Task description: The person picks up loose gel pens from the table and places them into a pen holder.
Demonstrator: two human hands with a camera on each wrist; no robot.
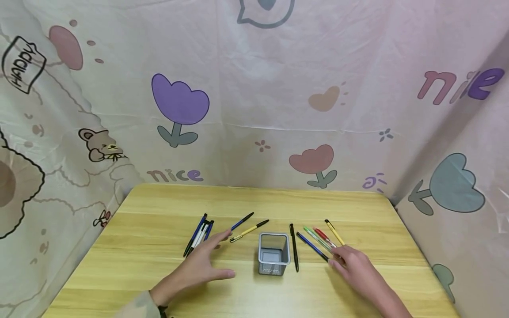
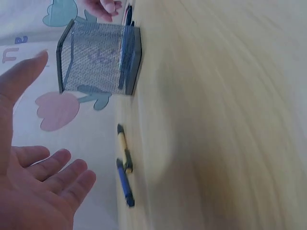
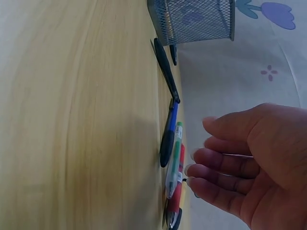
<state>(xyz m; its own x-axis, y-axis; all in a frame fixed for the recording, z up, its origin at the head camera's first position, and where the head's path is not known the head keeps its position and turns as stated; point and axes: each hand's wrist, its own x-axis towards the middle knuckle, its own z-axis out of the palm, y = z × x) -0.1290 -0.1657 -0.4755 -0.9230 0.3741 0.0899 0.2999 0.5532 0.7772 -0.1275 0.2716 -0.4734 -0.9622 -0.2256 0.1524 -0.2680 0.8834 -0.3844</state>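
My left hand [image 1: 199, 267] hovers over the table with thumb and fingers spread, holding nothing. Just beyond its fingertips lie a blue pen [image 1: 242, 221] and a yellow pen [image 1: 249, 230]; in the left wrist view the palm [image 2: 33, 196] is bare. At the other side, my right hand [image 1: 355, 267] is by the lower ends of a green-and-clear pen [image 1: 316, 237], a red pen [image 1: 324, 236] and a blue pen [image 1: 312, 246]. The right wrist view shows its fingers [image 3: 223, 165] loosely bent beside these pens, with nothing gripped. A grey mesh pen holder [image 1: 272, 268] stands upright between both hands.
A black pen [image 1: 294, 247] lies right of the holder, and another yellow pen [image 1: 334, 232] lies beyond the right hand. Several blue, white and black pens [image 1: 199, 234] are bunched at the left. A patterned curtain [image 1: 246, 88] hangs behind the wooden table [image 1: 131, 247].
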